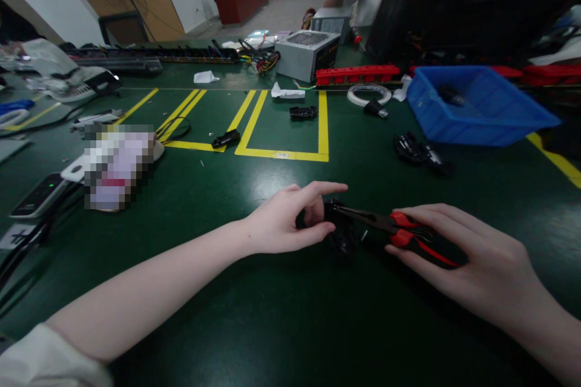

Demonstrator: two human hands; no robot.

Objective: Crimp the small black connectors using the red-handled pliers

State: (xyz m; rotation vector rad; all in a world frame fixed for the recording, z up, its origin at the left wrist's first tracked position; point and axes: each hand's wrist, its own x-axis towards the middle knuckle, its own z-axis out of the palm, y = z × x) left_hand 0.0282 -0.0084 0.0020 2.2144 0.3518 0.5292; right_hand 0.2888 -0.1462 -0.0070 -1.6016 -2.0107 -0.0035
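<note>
Though blurry, black part [344,239] between hands [285,217] [490,269]

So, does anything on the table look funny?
One black piece lies slanted across yellow tape, oddly, since another sits within the lines. A tiny pale sliver lies loose near the pliers.

The scene is viewed from a single camera worn on the head, faced forward and tilted down over the tabletop [204,320]; the left hand [290,217] and right hand [488,260] are seen close, and the floor [288,15] is taken in far beyond.
</note>
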